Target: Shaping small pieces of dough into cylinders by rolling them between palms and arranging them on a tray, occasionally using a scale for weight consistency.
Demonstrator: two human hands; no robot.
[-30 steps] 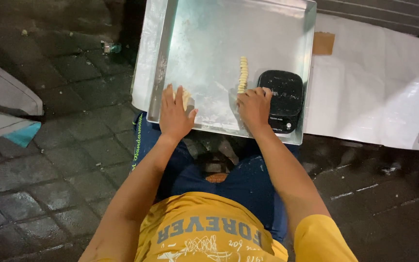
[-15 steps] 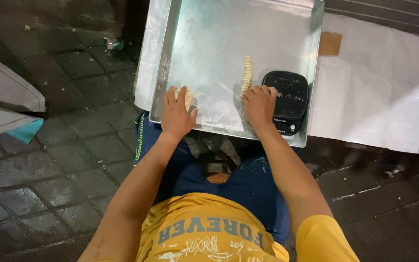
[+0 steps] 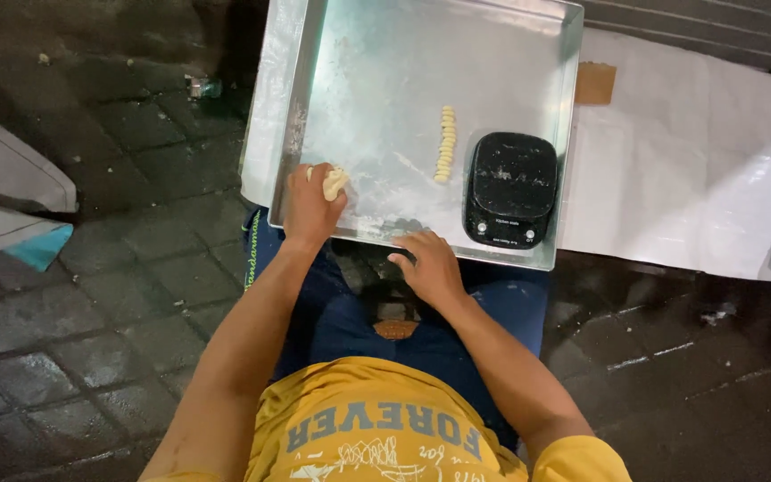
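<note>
A person in a yellow shirt and blue trousers sits and looks down at a big, shiny, square metal tray [image 3: 377,54]. The tray lies on a surface covered with a white sheet [image 3: 689,170].

The left hand [image 3: 311,203] rests on the near left part of the tray. Its fingers are curled together around a small pale lump of dough [image 3: 335,181]. The lump pokes out at the fingertips and sits right on the tray floor, close to the tray's left wall.

The right hand [image 3: 428,265] is at the near edge of the tray, just in front of it. Its fingers are bent and close together, and they touch the rim. It is hard to tell if they hold anything.

A short row of little pale dough pieces [image 3: 445,143] lies in the middle of the tray. The pieces touch each other in a straight line that runs away from the person. The row is well apart from the lump of dough in the left hand.

Just beside the row, on the right, sits a flat black kitchen scale [image 3: 510,189] with rounded corners. It is dusty with white flour and stands in the near right corner of the tray.

A small brown square of card [image 3: 596,83] lies on the white sheet, just past the tray's right wall. The floor [image 3: 91,268] is dark, wet stone paving.
</note>
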